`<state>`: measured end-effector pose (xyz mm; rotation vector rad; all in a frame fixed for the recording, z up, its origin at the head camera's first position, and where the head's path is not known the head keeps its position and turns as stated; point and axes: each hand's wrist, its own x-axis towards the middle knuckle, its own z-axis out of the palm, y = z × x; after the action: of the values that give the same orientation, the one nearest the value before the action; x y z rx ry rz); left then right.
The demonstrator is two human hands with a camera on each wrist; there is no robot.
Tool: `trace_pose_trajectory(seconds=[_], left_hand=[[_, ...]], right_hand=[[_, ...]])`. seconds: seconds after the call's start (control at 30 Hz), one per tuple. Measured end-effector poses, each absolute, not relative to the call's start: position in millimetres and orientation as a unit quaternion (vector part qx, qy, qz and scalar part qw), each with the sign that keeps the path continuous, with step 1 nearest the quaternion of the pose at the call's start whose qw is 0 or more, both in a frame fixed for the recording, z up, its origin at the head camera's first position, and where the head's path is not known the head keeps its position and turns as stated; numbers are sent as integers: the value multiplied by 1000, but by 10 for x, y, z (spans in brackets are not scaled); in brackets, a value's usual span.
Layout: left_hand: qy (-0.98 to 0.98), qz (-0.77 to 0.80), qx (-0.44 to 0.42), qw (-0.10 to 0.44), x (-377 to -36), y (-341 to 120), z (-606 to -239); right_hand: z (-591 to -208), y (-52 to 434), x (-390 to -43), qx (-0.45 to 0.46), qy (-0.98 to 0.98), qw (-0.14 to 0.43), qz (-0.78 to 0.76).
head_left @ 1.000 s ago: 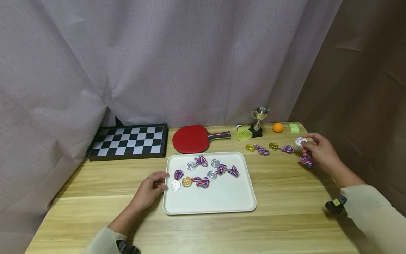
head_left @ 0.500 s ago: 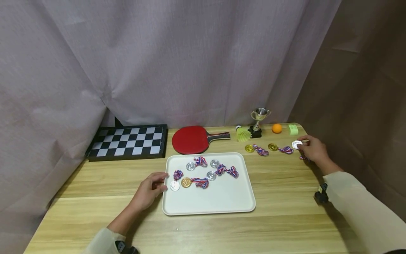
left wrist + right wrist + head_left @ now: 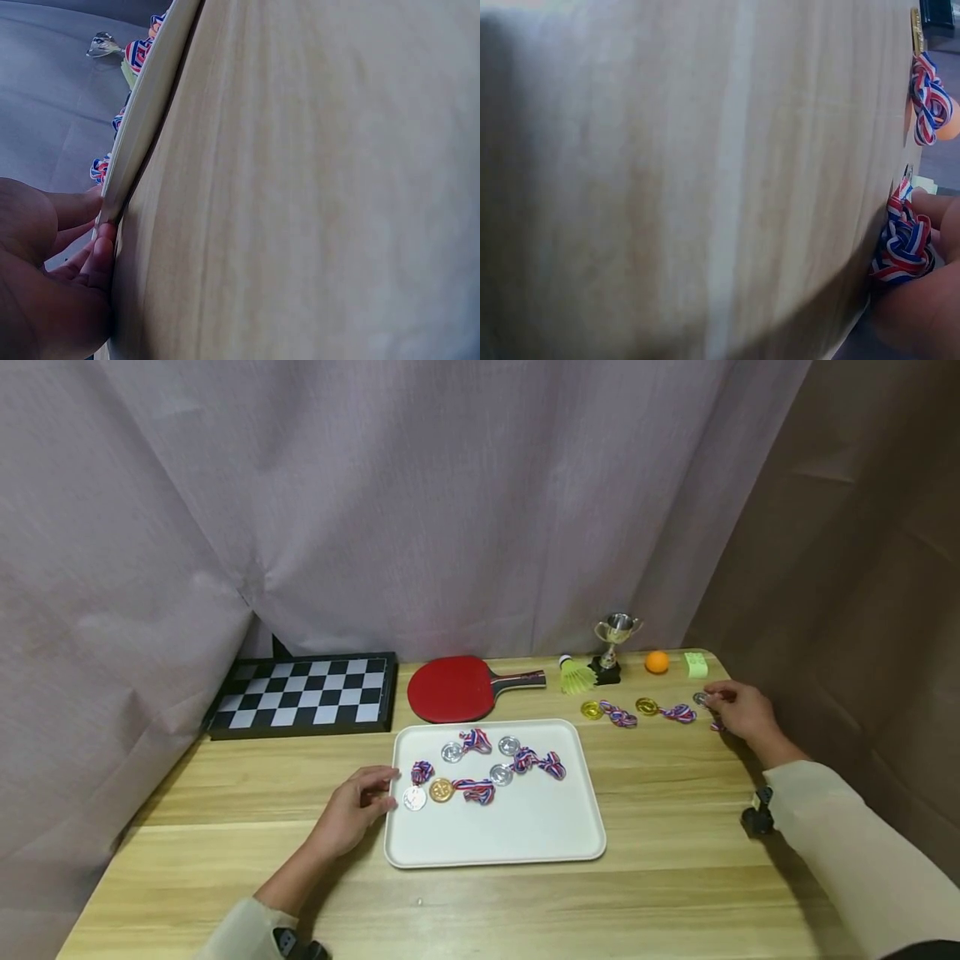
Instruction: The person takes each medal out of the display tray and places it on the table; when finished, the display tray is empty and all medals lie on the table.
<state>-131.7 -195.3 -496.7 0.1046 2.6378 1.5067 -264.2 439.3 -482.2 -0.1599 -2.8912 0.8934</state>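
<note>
The right hand [image 3: 742, 712] pinched a silver medal [image 3: 701, 699] at the far right of the worktop [image 3: 675, 877], its ribbon [image 3: 901, 244] bunched beneath the fingers, while the left hand [image 3: 351, 810], fingers loosely curled, steadied the white tray [image 3: 525, 835] by its near-left edge.

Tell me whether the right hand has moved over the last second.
Yes. The right hand, pinching a silver medal, has drawn back toward the table's far edge, lowering the medal closer to the green block.

White tray [image 3: 525, 835], red paddle [image 3: 448, 688], black-and-white chessboard [image 3: 303, 692], orange ball [image 3: 656, 662]
</note>
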Motion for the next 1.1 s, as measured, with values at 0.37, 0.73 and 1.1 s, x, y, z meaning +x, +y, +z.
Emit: trace_pose_trajectory(seconds=[0.37,0.73,1.1], left_hand=[[867,494,36,51,-1313,-1951,-4952],[870,489,35,52,-1320,-1947,-4949],[870,489,39,50,-1321,-1952,-4960]], right_hand=[[-4692,4381,-2545,-51,-950,93,295],[-4399,3885,-2258,9,-934,118,338],[-4354,3213,-2079,69,-922,97,370]])
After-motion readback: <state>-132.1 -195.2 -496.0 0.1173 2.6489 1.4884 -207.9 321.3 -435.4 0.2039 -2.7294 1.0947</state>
